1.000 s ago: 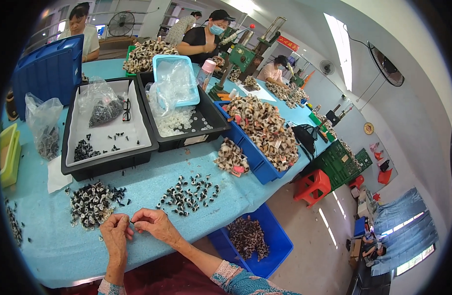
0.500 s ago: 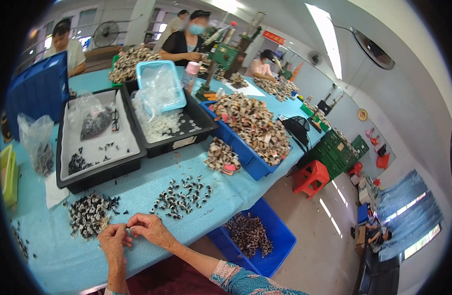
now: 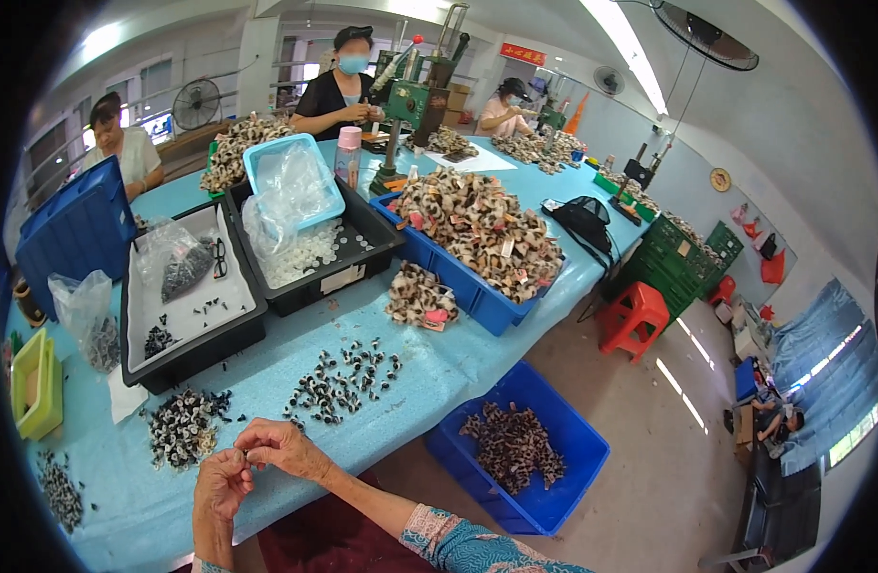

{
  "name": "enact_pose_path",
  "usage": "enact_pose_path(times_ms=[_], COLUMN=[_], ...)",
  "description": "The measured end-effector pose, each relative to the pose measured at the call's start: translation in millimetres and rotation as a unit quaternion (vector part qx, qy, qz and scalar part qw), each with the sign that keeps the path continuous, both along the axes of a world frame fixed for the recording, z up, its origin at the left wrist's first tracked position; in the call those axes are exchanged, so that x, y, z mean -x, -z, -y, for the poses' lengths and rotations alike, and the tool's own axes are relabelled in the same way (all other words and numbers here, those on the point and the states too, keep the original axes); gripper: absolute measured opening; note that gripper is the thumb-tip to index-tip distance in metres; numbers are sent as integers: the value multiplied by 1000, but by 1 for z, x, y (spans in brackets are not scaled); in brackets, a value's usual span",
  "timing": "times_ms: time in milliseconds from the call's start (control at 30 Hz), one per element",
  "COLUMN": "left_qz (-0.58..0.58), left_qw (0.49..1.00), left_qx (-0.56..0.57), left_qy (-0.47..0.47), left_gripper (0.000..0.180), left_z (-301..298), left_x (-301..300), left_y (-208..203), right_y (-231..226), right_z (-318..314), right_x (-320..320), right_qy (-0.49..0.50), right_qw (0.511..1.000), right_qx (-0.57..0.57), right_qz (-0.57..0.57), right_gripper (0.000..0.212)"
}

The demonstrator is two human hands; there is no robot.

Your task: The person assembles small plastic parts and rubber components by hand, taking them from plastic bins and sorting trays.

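My left hand [image 3: 223, 485] and my right hand [image 3: 286, 449] meet fingertip to fingertip above the front edge of the blue-covered table [image 3: 382, 439]. Both are pinched closed; whatever lies between the fingertips is too small and covered to make out. Just beyond my left hand is a heap of small black and whitish parts [image 3: 183, 428], touching or nearly touching the fingers in this view. Past my right hand, small black-and-white pieces [image 3: 348, 382] lie in a looser spread.
Black trays [image 3: 253, 329] hold small black parts and clear discs. A blue crate [image 3: 501, 320] overflows with spotted plush pieces; a small plush pile [image 3: 420, 296] sits beside it. Below the table edge stands a blue bin [image 3: 573, 477] of brown spotted pieces. Several people work across the table.
The view has shifted, so the surroundings sit differently in the picture. My hands stay pinched together; the left one has turned, with more of its palm side showing.
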State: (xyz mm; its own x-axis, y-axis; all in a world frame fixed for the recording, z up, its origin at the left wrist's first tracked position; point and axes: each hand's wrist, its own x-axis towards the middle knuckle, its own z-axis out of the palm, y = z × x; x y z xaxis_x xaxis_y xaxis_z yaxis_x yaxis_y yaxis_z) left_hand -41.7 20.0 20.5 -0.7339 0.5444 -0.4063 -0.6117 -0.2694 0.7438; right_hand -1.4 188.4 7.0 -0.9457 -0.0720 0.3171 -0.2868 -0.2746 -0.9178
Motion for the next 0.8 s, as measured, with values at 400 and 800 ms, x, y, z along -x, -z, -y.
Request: enact_pose_path(times_ms=[400, 800], left_qz=[-70, -306], left_qw=[989, 865], left_qx=[121, 333], left_qy=[-46, -220], left_gripper=[19, 13], left_z=[-4, 48], left_x=[-13, -95], left_y=[-8, -16], right_y=[10, 6], right_z=[-1, -5], right_x=[4, -4], right_qy=[-67, 14], right_qw=[993, 990], right_qx=[50, -37], right_qz=[86, 136], right_gripper=[8, 10])
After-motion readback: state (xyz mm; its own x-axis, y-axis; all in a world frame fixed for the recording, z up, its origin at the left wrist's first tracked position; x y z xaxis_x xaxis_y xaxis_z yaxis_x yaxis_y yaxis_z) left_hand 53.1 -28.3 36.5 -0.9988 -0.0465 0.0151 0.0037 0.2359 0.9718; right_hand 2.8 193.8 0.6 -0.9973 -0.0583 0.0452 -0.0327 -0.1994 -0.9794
